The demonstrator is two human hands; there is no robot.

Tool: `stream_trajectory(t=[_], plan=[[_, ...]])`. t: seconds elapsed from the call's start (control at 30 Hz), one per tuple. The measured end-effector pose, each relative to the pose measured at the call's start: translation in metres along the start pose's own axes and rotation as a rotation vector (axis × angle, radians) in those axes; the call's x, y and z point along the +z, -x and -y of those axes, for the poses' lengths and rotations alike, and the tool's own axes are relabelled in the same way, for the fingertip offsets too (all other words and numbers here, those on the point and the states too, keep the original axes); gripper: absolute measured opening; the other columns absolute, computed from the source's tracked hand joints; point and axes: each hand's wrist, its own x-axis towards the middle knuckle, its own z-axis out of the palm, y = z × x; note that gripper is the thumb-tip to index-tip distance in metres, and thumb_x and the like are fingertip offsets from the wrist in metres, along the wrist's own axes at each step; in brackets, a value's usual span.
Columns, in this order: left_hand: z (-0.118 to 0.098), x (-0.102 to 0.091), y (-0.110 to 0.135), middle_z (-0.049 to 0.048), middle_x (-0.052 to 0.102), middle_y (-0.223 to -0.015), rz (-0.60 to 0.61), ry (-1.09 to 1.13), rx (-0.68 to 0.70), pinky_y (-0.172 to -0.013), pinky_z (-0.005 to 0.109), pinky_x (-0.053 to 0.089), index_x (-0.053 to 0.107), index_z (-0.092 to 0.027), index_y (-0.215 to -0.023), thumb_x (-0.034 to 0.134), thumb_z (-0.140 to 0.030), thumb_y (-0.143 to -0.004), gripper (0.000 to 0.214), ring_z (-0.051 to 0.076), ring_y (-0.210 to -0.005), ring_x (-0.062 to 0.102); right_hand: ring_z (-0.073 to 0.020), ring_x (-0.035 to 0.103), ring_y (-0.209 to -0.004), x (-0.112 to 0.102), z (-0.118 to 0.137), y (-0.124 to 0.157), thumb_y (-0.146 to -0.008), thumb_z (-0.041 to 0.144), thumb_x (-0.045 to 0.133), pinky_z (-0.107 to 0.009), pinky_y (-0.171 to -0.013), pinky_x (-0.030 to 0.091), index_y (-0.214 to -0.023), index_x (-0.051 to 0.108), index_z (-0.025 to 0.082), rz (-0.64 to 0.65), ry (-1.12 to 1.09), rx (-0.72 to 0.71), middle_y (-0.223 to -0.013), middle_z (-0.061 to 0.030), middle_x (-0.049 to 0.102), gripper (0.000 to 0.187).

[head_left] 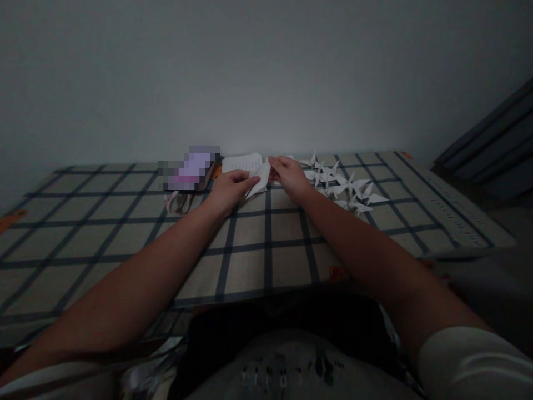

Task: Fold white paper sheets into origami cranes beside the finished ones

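Between my two hands is a partly folded piece of white paper (261, 179), held just above the tablecloth. My left hand (231, 189) pinches its left side between thumb and fingers. At the upper right edge, the fingertips of my right hand (288, 175) are closed on the same paper. Several folded white paper cranes (352, 189) lie in a cluster to the right of my right hand, with pointed wings and tips sticking up. Behind my left hand rests a flat stack of white paper sheets (241, 162) with faint print on the top one.
A phone (192, 169), its screen pixelated, stands propped at the back left, with a pale strap (178, 203) in front of it. The checked tablecloth (250, 244) covers the table, which meets a plain wall (266, 78). A dark striped curtain (491, 133) hangs at the right.
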Motion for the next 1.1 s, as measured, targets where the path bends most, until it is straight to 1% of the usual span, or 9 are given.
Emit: stream_trajectory(t=[0.1,0.17,0.3,0.43,0.53,0.63,0.7,0.9,1.1], plan=[[0.007,0.001,-0.002,0.0046,0.071,-0.078,0.059,0.076,-0.048,-0.062,0.025,0.048,0.076,-0.014,-0.085,0.089,-0.041,-0.062,0.039,0.013,-0.065,0.060,-0.0078,0.053,-0.059,-0.001,0.003,0.001,-0.091,0.049,0.066,-0.021,-0.061,0.047,-0.072,0.056,0.019,-0.018,0.033,-0.014,-0.064,0.0036,0.054,0.037],[0.008,0.001,-0.002,0.0055,0.072,-0.080,0.078,0.133,-0.081,-0.065,0.025,0.052,0.075,-0.013,-0.083,0.089,-0.038,-0.063,0.035,0.013,-0.067,0.063,-0.0082,0.054,-0.061,-0.001,0.006,0.002,-0.092,0.050,0.064,-0.021,-0.062,0.049,-0.077,0.057,0.020,-0.030,0.036,0.004,-0.066,0.0032,0.055,0.035],[-0.002,0.001,-0.004,0.0001,0.066,-0.075,0.000,0.317,-0.156,-0.065,0.020,0.054,0.068,-0.015,-0.072,0.086,-0.025,-0.064,0.022,0.009,-0.067,0.061,-0.0088,0.058,-0.065,-0.001,0.013,0.006,-0.090,0.046,0.067,-0.020,-0.061,0.050,-0.102,0.058,0.024,-0.037,0.049,0.015,-0.078,0.0025,0.061,0.027],[-0.015,-0.001,-0.005,-0.0014,0.062,-0.069,-0.039,0.416,-0.292,-0.051,0.014,0.048,0.066,-0.016,-0.078,0.075,-0.017,-0.073,0.011,0.005,-0.054,0.054,-0.0087,0.060,-0.069,0.000,0.014,0.009,-0.084,0.029,0.074,-0.020,-0.061,0.050,-0.114,0.057,0.027,0.123,0.112,-0.059,-0.087,0.0031,0.062,0.035],[-0.017,-0.004,-0.006,-0.0015,0.061,-0.066,-0.039,0.441,-0.332,-0.052,0.017,0.051,0.065,-0.018,-0.084,0.073,-0.017,-0.074,0.014,0.006,-0.051,0.053,-0.0086,0.060,-0.071,-0.001,0.011,0.009,-0.081,0.023,0.073,-0.020,-0.062,0.051,-0.113,0.062,0.024,0.248,0.161,-0.095,-0.093,0.0017,0.063,0.034],[-0.015,-0.005,-0.007,-0.0012,0.061,-0.067,-0.037,0.410,-0.351,-0.057,0.021,0.056,0.063,-0.019,-0.089,0.074,-0.017,-0.073,0.020,0.009,-0.053,0.057,-0.0090,0.059,-0.072,-0.004,0.007,0.007,-0.082,0.023,0.072,-0.021,-0.062,0.051,-0.109,0.068,0.021,0.300,0.196,-0.114,-0.100,-0.0016,0.067,0.027],[-0.014,-0.006,-0.007,-0.0007,0.062,-0.067,-0.027,0.399,-0.379,-0.057,0.021,0.056,0.063,-0.018,-0.089,0.075,-0.017,-0.072,0.021,0.009,-0.053,0.058,-0.0101,0.060,-0.075,-0.006,0.007,0.006,-0.082,0.023,0.072,-0.022,-0.063,0.051,-0.105,0.070,0.019,0.317,0.210,-0.105,-0.101,-0.0032,0.069,0.023],[-0.015,-0.006,-0.007,0.0025,0.066,-0.070,-0.009,0.402,-0.435,-0.052,0.019,0.054,0.065,-0.016,-0.086,0.073,-0.013,-0.070,0.018,0.008,-0.053,0.058,-0.0105,0.061,-0.074,-0.006,0.011,0.007,-0.083,0.021,0.073,-0.021,-0.064,0.050,-0.093,0.070,0.017,0.318,0.217,-0.056,-0.086,-0.0015,0.069,0.011],[-0.016,-0.001,-0.005,0.0049,0.070,-0.073,-0.010,0.421,-0.455,-0.052,0.016,0.054,0.068,-0.014,-0.080,0.069,-0.008,-0.074,0.009,0.008,-0.055,0.060,-0.0107,0.062,-0.073,-0.004,0.013,0.007,-0.088,0.022,0.069,-0.021,-0.063,0.051,-0.086,0.067,0.017,0.315,0.240,-0.020,-0.079,-0.0004,0.065,0.006]])
